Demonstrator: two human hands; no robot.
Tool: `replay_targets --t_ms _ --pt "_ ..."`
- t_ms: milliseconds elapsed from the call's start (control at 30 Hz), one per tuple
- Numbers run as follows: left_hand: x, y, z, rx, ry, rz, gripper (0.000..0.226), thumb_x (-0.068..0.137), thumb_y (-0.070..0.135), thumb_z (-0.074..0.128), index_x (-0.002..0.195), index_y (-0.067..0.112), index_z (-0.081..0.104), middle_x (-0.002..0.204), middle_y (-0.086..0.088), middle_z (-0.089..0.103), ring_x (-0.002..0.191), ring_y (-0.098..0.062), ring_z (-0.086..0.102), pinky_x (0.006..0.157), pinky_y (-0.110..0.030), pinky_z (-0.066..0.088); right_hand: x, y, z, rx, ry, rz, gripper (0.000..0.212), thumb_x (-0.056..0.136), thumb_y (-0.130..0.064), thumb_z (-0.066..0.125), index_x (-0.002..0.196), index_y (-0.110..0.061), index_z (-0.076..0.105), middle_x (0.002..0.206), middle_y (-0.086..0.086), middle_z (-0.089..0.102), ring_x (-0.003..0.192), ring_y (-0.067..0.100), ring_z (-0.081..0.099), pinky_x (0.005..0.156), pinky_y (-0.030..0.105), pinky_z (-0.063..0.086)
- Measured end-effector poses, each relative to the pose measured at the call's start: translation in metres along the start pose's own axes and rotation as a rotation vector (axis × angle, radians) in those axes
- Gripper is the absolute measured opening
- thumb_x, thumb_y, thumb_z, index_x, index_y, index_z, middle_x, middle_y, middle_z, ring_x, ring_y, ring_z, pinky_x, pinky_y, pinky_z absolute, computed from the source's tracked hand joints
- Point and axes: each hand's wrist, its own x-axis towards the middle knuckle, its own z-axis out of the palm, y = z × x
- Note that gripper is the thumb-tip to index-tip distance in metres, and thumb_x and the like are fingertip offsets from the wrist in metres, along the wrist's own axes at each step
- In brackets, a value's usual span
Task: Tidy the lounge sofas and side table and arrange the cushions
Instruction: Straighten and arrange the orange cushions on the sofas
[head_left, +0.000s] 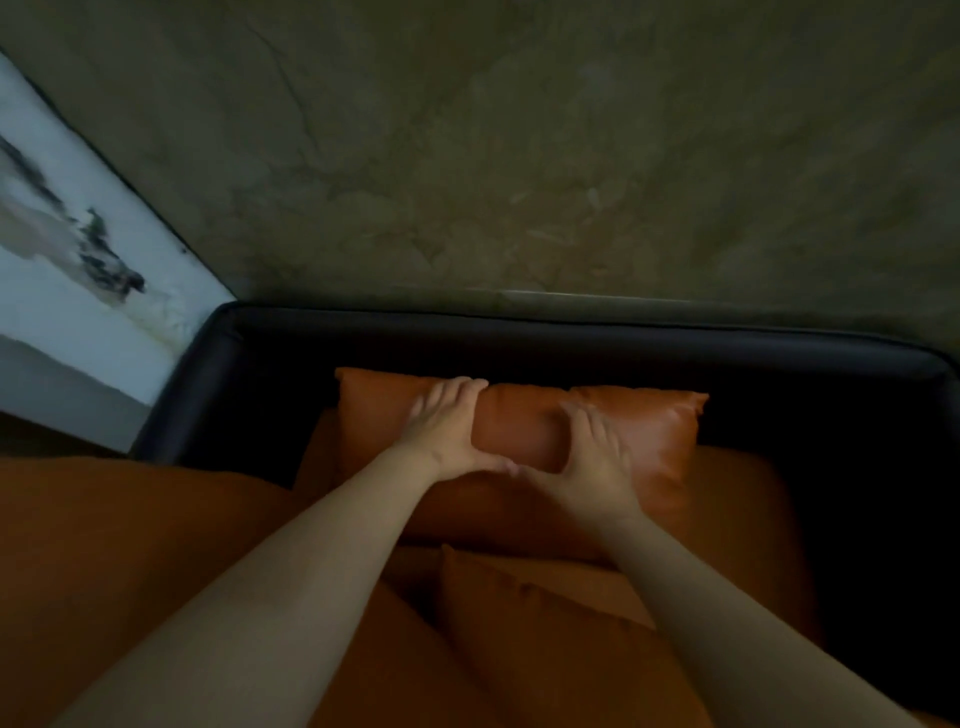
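Biggest thing in shot is the wall (519, 156), a mottled greenish-grey plaster kind of finish, and the room's pretty dim overall. Pushed up against it is the sofa (519, 338), with a dark leathery frame and orange seat pads (130, 545) filling it. Off to the left there's a pale picture (62, 249), too blurry to say what it shows. The actual task item is the orange cushion (649, 436). It has a shiny leather look, stands up on the seat and leans on the sofa back roughly mid-sofa. A second cushion (545, 623) lies flatter on the seat, nearer the camera, between the forearms. The left hand (447, 431) is laid over the upright cushion's top edge with fingers fairly straight and thumb spread below, so that grip is open and just pressing. The right hand (597, 457) presses the front face with fingers a bit bent, denting it, but it reads as an open grip too, nothing pinched. My guess is this is the plump-and-square-up step for this one cushion. The next move probably calls for easing off without tipping it, then standing the nearer cushion up beside it. No side table in view.
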Motion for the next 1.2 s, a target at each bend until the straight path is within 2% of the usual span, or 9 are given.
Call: replay_targets --t_ms 100,200,433,633,900,1033,1100,1200 --pt "0.008 -0.012 -0.005 0.007 -0.065 -0.019 0.11 0.065 0.071 0.071 0.151 0.029 0.017 0.158 0.002 0.016 0.146 -0.02 0.011 0.117 -0.039 0.009 0.016 0.003 0.001 -0.008 -0.012 -0.027 0.088 0.076 -0.054 0.072 0.146 -0.02 0.03 0.156 0.002 0.026 0.148 0.018 0.011 0.12 0.035 0.005" --pt "0.019 -0.021 -0.007 -0.011 -0.096 -0.044 0.108 0.064 0.071 0.071 0.15 0.03 0.019 0.158 0.002 0.017 0.146 -0.02 0.012 0.117 -0.039 0.01 0.034 0.008 -0.001 -0.071 -0.077 -0.019 0.096 0.074 -0.059 0.071 0.149 -0.018 0.027 0.158 0.002 0.021 0.149 0.018 0.007 0.121 0.035 0.001" --pt "0.043 -0.027 0.002 0.024 -0.075 -0.024 0.108 0.061 0.073 0.072 0.148 0.032 0.023 0.151 0.0 0.025 0.142 -0.022 0.018 0.115 -0.036 0.013 0.062 0.014 -0.005 -0.287 -0.167 -0.063 0.1 0.069 -0.066 0.071 0.149 -0.024 0.027 0.153 0.0 0.03 0.143 0.018 0.022 0.116 0.033 0.014" --pt "0.052 -0.032 0.005 0.091 -0.062 0.0 0.11 0.055 0.078 0.07 0.145 0.031 0.03 0.147 0.002 0.035 0.138 -0.02 0.027 0.114 -0.035 0.018 0.077 0.015 0.0 -0.35 -0.148 -0.068 0.095 0.063 -0.075 0.068 0.14 -0.025 0.041 0.138 0.0 0.045 0.131 0.021 0.034 0.109 0.036 0.026" --pt "0.065 -0.027 0.001 0.201 -0.16 -0.001 0.115 0.052 0.084 0.066 0.146 0.028 0.033 0.145 0.002 0.04 0.134 -0.021 0.033 0.113 -0.034 0.022 0.078 0.017 0.001 -0.283 -0.181 -0.036 0.085 0.06 -0.071 0.073 0.125 -0.023 0.047 0.125 0.001 0.054 0.122 0.02 0.044 0.106 0.034 0.029" --pt "0.066 -0.019 -0.003 0.281 -0.205 -0.009 0.112 0.051 0.087 0.063 0.143 0.029 0.038 0.139 0.0 0.043 0.129 -0.022 0.034 0.108 -0.035 0.026 0.082 0.013 -0.005 -0.328 -0.26 -0.055 0.092 0.061 -0.073 0.071 0.135 -0.024 0.045 0.13 0.001 0.05 0.126 0.019 0.042 0.11 0.034 0.025" --pt "0.064 -0.019 -0.004 0.256 -0.186 -0.003 0.105 0.052 0.086 0.063 0.138 0.028 0.045 0.134 0.0 0.045 0.125 -0.021 0.036 0.106 -0.035 0.027 0.082 0.01 -0.008 -0.382 -0.311 -0.056 0.096 0.063 -0.077 0.066 0.141 -0.027 0.043 0.131 0.003 0.047 0.127 0.022 0.038 0.109 0.035 0.025" --pt "0.058 -0.02 -0.004 0.203 -0.158 0.018 0.097 0.055 0.082 0.065 0.132 0.025 0.049 0.132 0.001 0.046 0.124 -0.019 0.038 0.105 -0.035 0.03 0.08 0.006 -0.011 -0.422 -0.341 -0.063 0.092 0.064 -0.08 0.062 0.14 -0.03 0.047 0.129 0.004 0.045 0.125 0.023 0.037 0.107 0.036 0.026"
